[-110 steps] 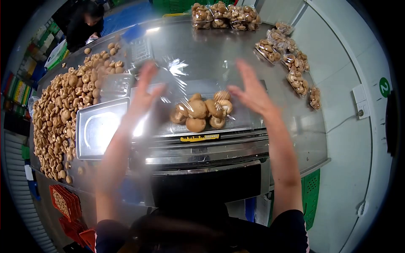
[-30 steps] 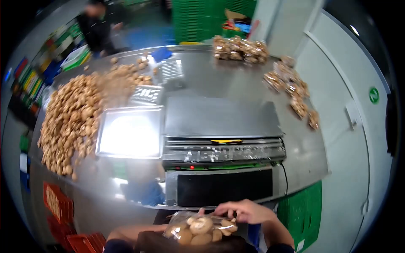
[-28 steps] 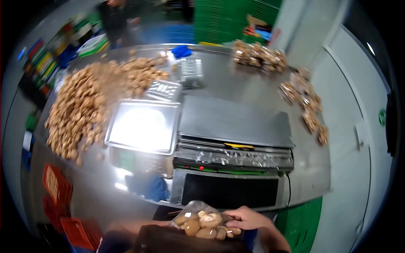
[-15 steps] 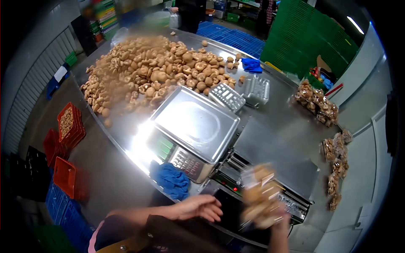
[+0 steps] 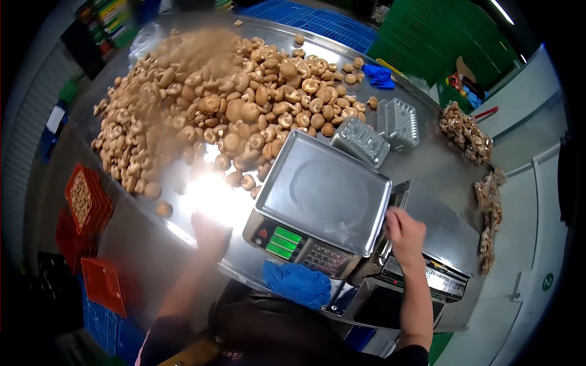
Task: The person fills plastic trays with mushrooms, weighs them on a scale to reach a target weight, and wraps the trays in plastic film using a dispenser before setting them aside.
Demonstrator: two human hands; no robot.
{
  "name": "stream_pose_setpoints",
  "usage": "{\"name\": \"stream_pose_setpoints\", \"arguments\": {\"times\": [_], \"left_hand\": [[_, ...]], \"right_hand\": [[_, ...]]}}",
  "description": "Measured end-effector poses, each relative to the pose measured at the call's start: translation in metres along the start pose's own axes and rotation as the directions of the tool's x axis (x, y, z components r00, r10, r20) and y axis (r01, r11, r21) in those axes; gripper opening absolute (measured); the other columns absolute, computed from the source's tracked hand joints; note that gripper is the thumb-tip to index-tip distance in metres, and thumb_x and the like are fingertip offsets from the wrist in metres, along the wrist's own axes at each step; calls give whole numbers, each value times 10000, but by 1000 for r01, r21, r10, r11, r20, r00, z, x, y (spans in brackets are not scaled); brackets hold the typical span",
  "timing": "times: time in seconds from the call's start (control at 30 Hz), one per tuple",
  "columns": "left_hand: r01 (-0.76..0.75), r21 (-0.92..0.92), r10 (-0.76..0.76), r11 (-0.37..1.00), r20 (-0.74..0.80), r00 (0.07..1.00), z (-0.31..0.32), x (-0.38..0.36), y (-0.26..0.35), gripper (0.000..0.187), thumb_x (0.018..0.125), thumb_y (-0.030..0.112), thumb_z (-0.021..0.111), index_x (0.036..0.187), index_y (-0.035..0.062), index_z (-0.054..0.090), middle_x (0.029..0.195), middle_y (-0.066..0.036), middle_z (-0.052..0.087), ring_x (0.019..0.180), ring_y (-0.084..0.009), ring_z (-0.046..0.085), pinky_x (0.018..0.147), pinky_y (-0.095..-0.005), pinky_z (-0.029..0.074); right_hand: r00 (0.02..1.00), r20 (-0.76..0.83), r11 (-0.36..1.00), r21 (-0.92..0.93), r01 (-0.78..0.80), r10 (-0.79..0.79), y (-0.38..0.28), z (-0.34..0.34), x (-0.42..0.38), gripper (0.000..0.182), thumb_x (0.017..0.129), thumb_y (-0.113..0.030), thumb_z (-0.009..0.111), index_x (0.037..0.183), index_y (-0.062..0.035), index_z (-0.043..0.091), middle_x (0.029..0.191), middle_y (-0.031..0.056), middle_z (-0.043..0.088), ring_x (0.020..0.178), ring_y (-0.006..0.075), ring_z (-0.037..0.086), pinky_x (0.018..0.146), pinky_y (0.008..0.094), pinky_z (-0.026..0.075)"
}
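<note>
Beside the metal pan of the weighing scale point(image 5: 326, 189), my right hand point(image 5: 405, 232) has its fingers curled closed, fingertips right at the pan's right edge. What they hold, if anything, is hidden. My left hand point(image 5: 210, 235) is over the tabletop left of the scale, its fingers smeared by motion and bright glare. Past it spreads a large heap of brown mushrooms point(image 5: 244, 110). Nothing lies on the scale pan. A crumpled blue cloth point(image 5: 297, 284) sits in front of the scale's keypad, close to my body.
A wrapping machine point(image 5: 442, 229) stands right of the scale. Clear plastic trays point(image 5: 361, 141) are stacked behind it, near a blue glove point(image 5: 379, 76). Bagged mushrooms point(image 5: 467, 134) line the table's right side. Red crates point(image 5: 102, 283) stand on the floor at left.
The packed mushrooms in my right hand are gone from it, and that hand has moved up to the scale. My left hand has moved left and forward. The view has shifted.
</note>
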State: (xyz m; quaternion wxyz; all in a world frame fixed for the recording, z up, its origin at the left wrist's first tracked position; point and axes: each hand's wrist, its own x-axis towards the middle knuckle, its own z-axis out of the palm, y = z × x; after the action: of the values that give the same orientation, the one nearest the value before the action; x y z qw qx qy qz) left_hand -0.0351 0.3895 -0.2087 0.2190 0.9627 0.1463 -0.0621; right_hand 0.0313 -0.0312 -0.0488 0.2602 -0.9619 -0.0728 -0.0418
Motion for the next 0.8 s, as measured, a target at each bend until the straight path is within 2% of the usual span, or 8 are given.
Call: {"name": "stream_pose_setpoints", "arguments": {"times": [0.13, 0.17, 0.3, 0.33, 0.43, 0.47, 0.53, 0.8], "left_hand": [[-271, 205, 322, 941, -282, 904, 38, 72, -53, 723, 737, 288, 771, 1365, 157, 437, 1528, -206, 187, 1421, -420, 115, 1108, -590, 132], [-292, -91, 257, 952, -275, 926, 28, 88, -48, 731, 729, 269, 778, 1366, 158, 436, 1521, -196, 214, 1416, -416, 142, 1109, -585, 134], [-183, 38, 186, 982, -286, 940, -27, 136, -23, 773, 705, 240, 795, 1375, 121, 428, 1479, -154, 328, 1389, -353, 270, 1108, -536, 176], [-300, 65, 295, 952, -470, 832, -6, 148, -49, 767, 710, 245, 791, 1375, 119, 429, 1471, -151, 343, 1384, -341, 286, 1107, -526, 184], [-246, -159, 166, 956, -400, 901, -2, 159, -62, 764, 716, 283, 783, 1366, 101, 425, 1436, -155, 397, 1366, -333, 326, 1105, -523, 196], [-263, 46, 257, 964, -417, 872, -16, 152, -52, 766, 717, 297, 781, 1362, 88, 422, 1436, -155, 398, 1365, -333, 328, 1105, -525, 196], [-223, 20, 211, 975, -413, 886, -14, 147, -48, 767, 723, 307, 774, 1358, 72, 413, 1439, -153, 398, 1368, -335, 324, 1108, -528, 192], [-228, -105, 158, 968, -449, 879, -8, 133, -45, 813, 700, 327, 781, 1354, 46, 387, 1451, -153, 382, 1378, -345, 305, 1131, -528, 152]], "right_hand": [[993, -118, 999, 42, 28, -23, 11, 68, 103, 266, 857, -78, 623, 1120, -42, 599, 961, 172, 662, 916, 342, 642, 800, 369, 502], [996, -69, 998, -44, 52, -54, 24, 80, 128, 386, 827, -109, 669, 1188, -35, 554, 1110, 190, 608, 1050, 349, 582, 892, 376, 464], [998, 70, 946, -324, 34, -12, 83, 121, 208, 847, 676, -219, 828, 1368, -14, 386, 1435, 230, 375, 1337, 360, 360, 1100, 394, 322], [992, 122, 944, -329, 12, 30, 95, 126, 222, 916, 640, -243, 848, 1383, -17, 364, 1451, 235, 346, 1353, 356, 336, 1113, 394, 305], [969, 239, 953, -302, 9, 66, 121, 130, 245, 1083, 531, -306, 901, 1404, -16, 331, 1419, 235, 390, 1345, 356, 350, 1110, 397, 315], [965, 251, 956, -294, 9, 69, 108, 124, 247, 1081, 527, -304, 899, 1400, -6, 335, 1391, 228, 424, 1322, 356, 376, 1101, 397, 323], [959, 271, 959, -283, -8, 87, 83, 113, 243, 1079, 520, -301, 895, 1392, 13, 342, 1335, 214, 493, 1277, 358, 429, 1084, 397, 341], [997, 32, 936, -343, 75, -68, 71, 103, 219, 989, 563, -291, 864, 1381, -12, 382, 1227, 215, 558, 1151, 378, 507, 1007, 416, 390]]}}
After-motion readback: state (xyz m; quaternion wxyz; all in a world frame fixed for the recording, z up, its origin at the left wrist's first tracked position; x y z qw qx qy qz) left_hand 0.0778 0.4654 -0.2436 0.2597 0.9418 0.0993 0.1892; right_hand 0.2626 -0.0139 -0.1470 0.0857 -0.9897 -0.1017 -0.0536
